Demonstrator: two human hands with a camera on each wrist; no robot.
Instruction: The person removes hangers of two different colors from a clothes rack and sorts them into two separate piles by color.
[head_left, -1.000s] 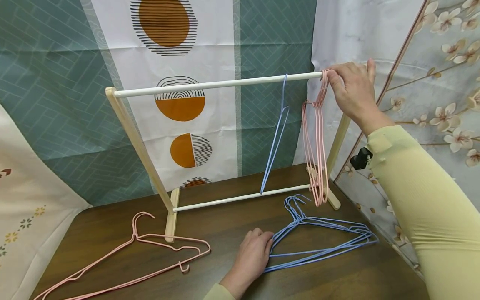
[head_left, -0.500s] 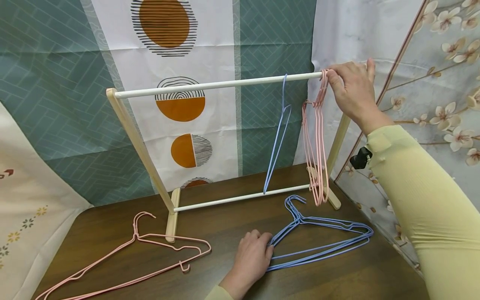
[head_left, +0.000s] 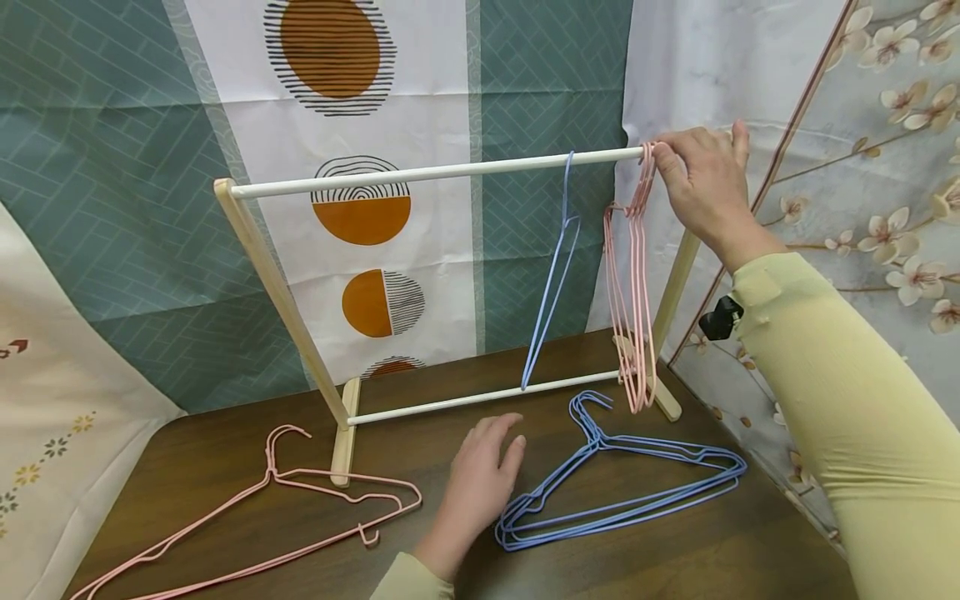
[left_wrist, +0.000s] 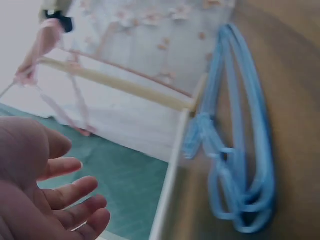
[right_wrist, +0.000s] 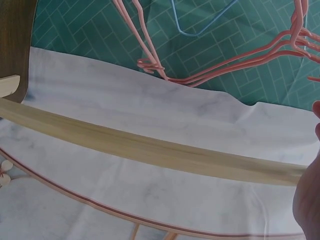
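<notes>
My right hand (head_left: 705, 183) grips the right top corner of a small clothes rack (head_left: 450, 171), thumb at the front, fingers over the top. Right beside it several pink hangers (head_left: 639, 204) hang bunched from the white top rail. A single blue hanger (head_left: 565, 187) hangs to their left. On the table lies a stack of blue hangers (head_left: 596, 437). My left hand (head_left: 480, 475), fingers spread and holding nothing, is raised left of this stack. In the left wrist view the blue stack (left_wrist: 260, 130) is apart from the relaxed left fingers (left_wrist: 75, 192).
More pink hangers (head_left: 272, 473) lie on the brown table (head_left: 420, 450) at the left. The rack's wooden left post (head_left: 277, 283) and lower white rail (head_left: 450, 402) stand behind the hands. Patterned cloths (head_left: 551, 250) hang behind and at both sides.
My left hand has let go of the blue stack's left end and moved up and left, its fingers opening. The blue stack has shifted slightly. The right hand stays at the rack corner.
</notes>
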